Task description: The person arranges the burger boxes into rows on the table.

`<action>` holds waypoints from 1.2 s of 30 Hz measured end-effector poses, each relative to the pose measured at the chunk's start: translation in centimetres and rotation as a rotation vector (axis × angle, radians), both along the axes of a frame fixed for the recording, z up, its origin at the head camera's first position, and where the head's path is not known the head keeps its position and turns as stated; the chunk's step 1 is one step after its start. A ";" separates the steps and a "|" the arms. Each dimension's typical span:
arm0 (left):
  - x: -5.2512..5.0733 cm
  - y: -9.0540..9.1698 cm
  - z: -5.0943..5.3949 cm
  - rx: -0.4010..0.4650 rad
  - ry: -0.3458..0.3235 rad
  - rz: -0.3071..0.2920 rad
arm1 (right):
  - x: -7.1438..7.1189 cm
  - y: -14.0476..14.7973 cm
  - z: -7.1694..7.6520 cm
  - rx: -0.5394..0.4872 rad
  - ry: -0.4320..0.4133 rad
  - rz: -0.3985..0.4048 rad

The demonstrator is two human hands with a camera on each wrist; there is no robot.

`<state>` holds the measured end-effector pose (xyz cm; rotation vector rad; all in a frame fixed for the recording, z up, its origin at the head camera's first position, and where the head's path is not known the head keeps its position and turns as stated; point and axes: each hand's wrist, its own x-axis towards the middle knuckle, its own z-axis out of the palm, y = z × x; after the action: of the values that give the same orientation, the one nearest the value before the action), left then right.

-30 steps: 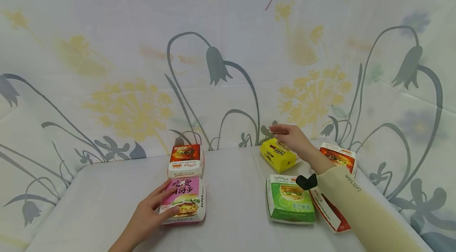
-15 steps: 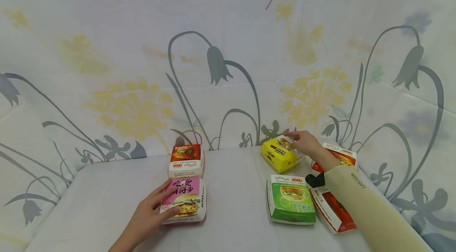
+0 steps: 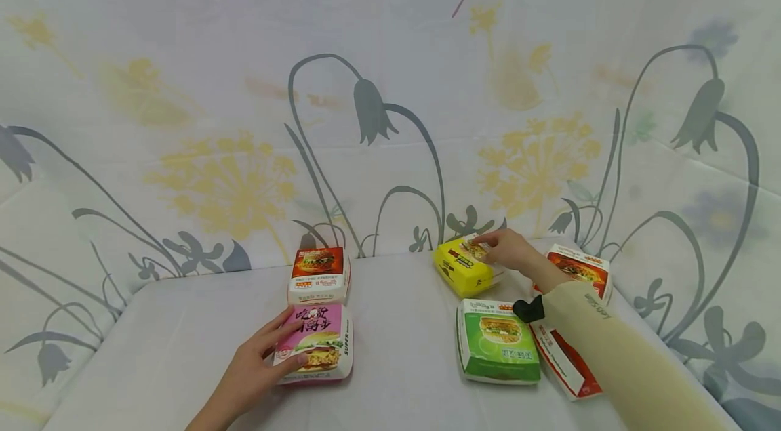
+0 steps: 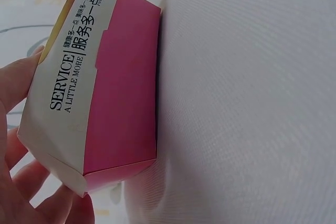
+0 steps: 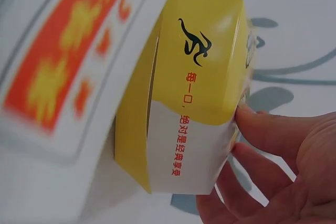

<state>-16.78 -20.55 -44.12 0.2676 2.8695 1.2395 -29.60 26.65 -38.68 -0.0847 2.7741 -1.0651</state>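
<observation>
My left hand [image 3: 256,366] holds a pink burger box [image 3: 314,336] by its left end. The thumb lies on its printed top, and in the left wrist view several fingers [image 4: 31,179] curve about the end of the box. Farther back on the right, my right hand [image 3: 509,253] grips the right end of a yellow burger box [image 3: 466,272]. In the right wrist view the thumb [image 5: 257,129] is at the box's upper edge and the fingers bend around its end. Both boxes are closed and sit on the white cloth.
A red burger box [image 3: 317,275] stands just behind the pink one. A green burger box [image 3: 497,343] is in front of the yellow one. Two more red boxes, one behind [image 3: 582,268] and one in front [image 3: 576,366], flank the right forearm. A flowered cloth [image 3: 390,112] hangs behind.
My right hand drew back rightward, then came left onto the yellow burger box, which has shifted slightly left. The left hand and the other boxes stay in place.
</observation>
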 end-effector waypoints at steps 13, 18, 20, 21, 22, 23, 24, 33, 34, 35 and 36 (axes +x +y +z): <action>0.1 -0.4 0.4 -0.009 0.045 -0.032 | -0.1 -3.8 0.0 -0.017 0.012 0.060; 0.1 -0.4 1.0 -0.048 0.001 -0.023 | -0.1 -5.1 -0.1 -0.048 0.011 0.083; 0.1 -0.4 1.1 -0.066 -0.003 -0.022 | -0.2 -5.5 -0.2 -0.051 0.012 0.082; 0.1 -0.4 1.2 -0.073 -0.003 -0.022 | -0.2 -5.7 -0.3 -0.050 0.012 0.079; 0.1 -0.4 1.2 -0.084 0.000 -0.021 | -0.3 -5.9 -0.3 -0.051 0.009 0.075; 0.1 -0.4 1.2 -0.095 0.006 -0.022 | -0.3 -6.1 -0.4 -0.054 0.007 0.074; 0.1 -0.3 1.2 -0.101 0.011 -0.025 | -0.3 -6.3 -0.4 -0.055 0.004 0.073; -0.3 -0.7 1.8 -0.119 0.110 -0.057 | -0.5 -8.3 -0.6 -0.054 -0.006 0.073; -0.5 -0.8 1.9 -0.107 0.153 -0.074 | -0.5 -8.5 -0.6 -0.055 -0.006 0.075; -0.6 -0.8 2.0 -0.096 0.194 -0.090 | -0.5 -8.7 -0.6 -0.055 -0.004 0.075; -0.9 -0.9 2.3 -0.088 0.230 -0.109 | -0.5 -8.9 -0.6 -0.061 -0.006 0.076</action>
<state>-17.64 -21.41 -41.81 0.5929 3.0407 1.1288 -30.12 17.76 -39.27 -0.1933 2.7098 -1.1289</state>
